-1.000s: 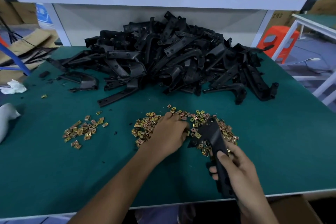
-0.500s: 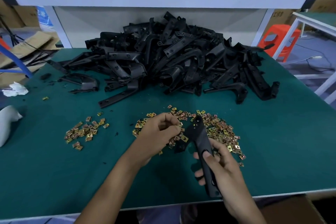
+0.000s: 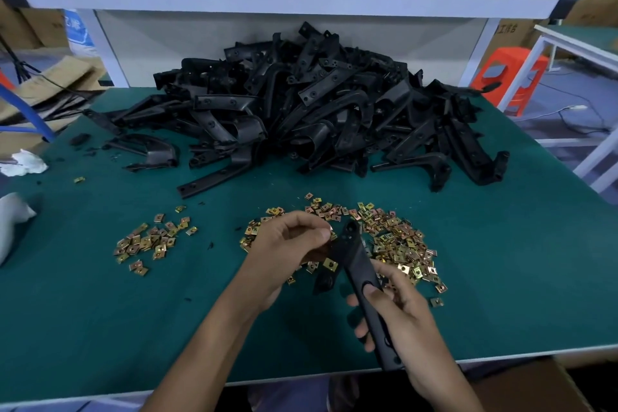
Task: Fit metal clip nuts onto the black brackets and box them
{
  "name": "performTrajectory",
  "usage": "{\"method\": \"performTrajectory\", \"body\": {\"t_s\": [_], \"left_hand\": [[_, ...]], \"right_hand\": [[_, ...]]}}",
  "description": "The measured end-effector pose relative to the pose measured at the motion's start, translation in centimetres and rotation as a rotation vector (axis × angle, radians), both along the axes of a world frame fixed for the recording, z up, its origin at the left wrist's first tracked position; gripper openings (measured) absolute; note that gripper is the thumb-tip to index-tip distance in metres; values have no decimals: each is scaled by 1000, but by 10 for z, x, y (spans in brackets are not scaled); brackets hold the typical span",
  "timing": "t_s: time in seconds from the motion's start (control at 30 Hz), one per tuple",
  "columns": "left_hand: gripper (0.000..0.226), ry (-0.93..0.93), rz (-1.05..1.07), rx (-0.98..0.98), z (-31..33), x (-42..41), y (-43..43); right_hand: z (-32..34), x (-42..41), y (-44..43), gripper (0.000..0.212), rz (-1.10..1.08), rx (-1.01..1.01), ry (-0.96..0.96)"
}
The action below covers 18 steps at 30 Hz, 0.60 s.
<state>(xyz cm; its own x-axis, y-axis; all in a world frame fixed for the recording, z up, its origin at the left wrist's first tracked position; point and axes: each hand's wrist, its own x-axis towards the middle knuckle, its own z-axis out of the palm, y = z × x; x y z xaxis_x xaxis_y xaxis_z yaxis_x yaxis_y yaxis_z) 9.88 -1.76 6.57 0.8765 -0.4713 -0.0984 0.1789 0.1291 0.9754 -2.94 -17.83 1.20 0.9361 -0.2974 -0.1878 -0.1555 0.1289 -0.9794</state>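
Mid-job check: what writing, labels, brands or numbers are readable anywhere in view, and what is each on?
Nothing reads clearly enough to quote.
Cardboard box at far right, behind the white table leg: dark printed characters, too blurred to read.
Blue and white bag at far left: blue print, too blurred to read.
Brackets and clip nuts: no markings visible.
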Motion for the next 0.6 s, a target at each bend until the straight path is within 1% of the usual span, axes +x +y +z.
{"method": "performTrajectory", "body": {"t_s": [0.2,0.37,0.6], "left_hand": [[18,55,58,18,-1,-3,-3],[19,91,110,13,-1,-4,-4],[25,74,96,112,0,-5,-1]], "right_hand": [[1,1,2,33,11,-71,2],[1,1,4,35,23,-95,20],[0,2,8,37,9,-177,19]]}}
